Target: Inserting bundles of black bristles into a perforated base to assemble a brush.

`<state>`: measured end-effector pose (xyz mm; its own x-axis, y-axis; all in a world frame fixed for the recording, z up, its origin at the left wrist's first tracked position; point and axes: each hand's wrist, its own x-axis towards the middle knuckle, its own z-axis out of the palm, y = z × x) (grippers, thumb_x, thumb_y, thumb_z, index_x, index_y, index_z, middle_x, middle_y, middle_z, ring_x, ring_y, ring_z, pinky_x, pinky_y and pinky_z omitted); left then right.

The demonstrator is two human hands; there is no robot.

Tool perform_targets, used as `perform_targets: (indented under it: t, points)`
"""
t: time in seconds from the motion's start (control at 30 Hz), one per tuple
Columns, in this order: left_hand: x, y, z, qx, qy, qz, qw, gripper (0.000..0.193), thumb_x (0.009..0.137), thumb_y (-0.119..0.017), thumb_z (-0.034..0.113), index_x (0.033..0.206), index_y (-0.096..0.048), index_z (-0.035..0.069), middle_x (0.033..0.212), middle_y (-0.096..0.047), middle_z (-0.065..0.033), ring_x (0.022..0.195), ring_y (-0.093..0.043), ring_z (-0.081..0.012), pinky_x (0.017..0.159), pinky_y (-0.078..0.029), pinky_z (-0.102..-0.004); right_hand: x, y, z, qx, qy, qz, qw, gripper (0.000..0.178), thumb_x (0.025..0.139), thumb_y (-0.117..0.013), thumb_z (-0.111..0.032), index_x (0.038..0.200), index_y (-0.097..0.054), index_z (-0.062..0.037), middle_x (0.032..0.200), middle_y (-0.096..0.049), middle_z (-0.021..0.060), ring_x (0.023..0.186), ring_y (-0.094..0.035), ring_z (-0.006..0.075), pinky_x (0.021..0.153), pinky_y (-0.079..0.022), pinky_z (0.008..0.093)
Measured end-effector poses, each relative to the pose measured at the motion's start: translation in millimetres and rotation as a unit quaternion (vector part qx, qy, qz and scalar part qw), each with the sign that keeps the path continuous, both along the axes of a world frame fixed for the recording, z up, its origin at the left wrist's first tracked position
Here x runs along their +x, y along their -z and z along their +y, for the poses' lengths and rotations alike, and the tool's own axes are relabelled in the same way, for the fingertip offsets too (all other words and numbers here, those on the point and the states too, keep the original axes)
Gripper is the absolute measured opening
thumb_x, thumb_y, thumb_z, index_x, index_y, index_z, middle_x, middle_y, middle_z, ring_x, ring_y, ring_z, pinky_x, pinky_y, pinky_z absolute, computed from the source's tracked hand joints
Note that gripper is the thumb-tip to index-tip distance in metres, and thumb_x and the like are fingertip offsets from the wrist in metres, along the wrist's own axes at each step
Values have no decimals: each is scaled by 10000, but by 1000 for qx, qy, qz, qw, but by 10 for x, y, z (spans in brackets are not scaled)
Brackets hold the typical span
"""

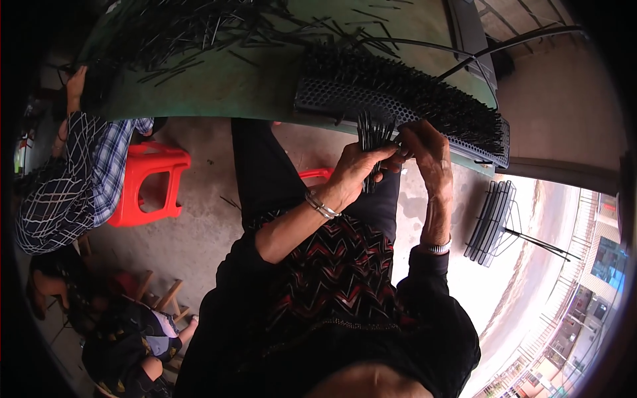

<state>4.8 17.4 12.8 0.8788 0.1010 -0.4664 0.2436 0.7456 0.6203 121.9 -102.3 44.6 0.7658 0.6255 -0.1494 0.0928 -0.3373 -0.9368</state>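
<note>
1. The left hand (pixel 358 169) grips a bundle of thin black pins (pixel 373 142) – its fingers are clamped around the lower part of the bundle, and the pin tops fan out above the fist.
2. The right hand (pixel 424 149) is just beside it, its fingers drawn together on the pins at the bundle's right edge (whether they pinch a single pin I cannot tell).
3. Both hands are raised just in front of the near edge of the green desk (pixel 232 86).
4. A perforated black strip (pixel 371 99) lies along that edge – already thick with upright pins.
5. Loose pins (pixel 192 30) are scattered over the far part of the desk.
6. To the left, a person in a checked shirt (pixel 73 179) sits beside a red plastic stool (pixel 149 182).
</note>
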Motion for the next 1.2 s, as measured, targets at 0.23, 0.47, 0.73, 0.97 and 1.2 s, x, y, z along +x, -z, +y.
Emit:
perform_targets:
  t: [0.23,0.47,0.73,0.97,1.2]
  points:
    - [49,-39,4,-43,-36,62,997,268,883,-662,312,994,-666,68,898,-694,-54,758,-652,-148,581,-485,-279,-65,-205,-75,5,157,-87,984,123,916,-559,-79,976,-603,20,798,-660,86,713,-641,132,662,-516,264]
    - [186,58,66,-91,-36,59,993,280,935,-563,228,1159,-603,63,984,-671,-135,855,-666,-220,686,-571,-368,126,-114,-27,5,219,-330,918,105,940,-539,-84,981,-601,-9,755,-689,82,678,-649,121,647,-511,250]
    - [171,132,52,-79,-42,64,994,225,943,-550,225,1082,-594,54,951,-665,-126,772,-632,-183,614,-525,-314,156,-114,-36,-42,201,-335,920,123,941,-540,-98,988,-603,-3,776,-700,94,709,-666,128,650,-515,252]
    - [137,167,8,-72,-58,31,995,203,938,-553,202,1051,-601,39,774,-579,-49,638,-526,-126,524,-433,-268,227,-122,-40,-54,182,-356,915,122,929,-556,-110,977,-610,-11,793,-712,88,755,-679,115,661,-505,238]
    - [110,68,-7,-77,-66,40,994,191,925,-578,196,982,-639,24,683,-528,-21,565,-476,-113,470,-368,-259,236,-144,-19,-46,171,-320,931,94,910,-573,-93,957,-623,-28,784,-712,73,726,-666,95,654,-494,237]
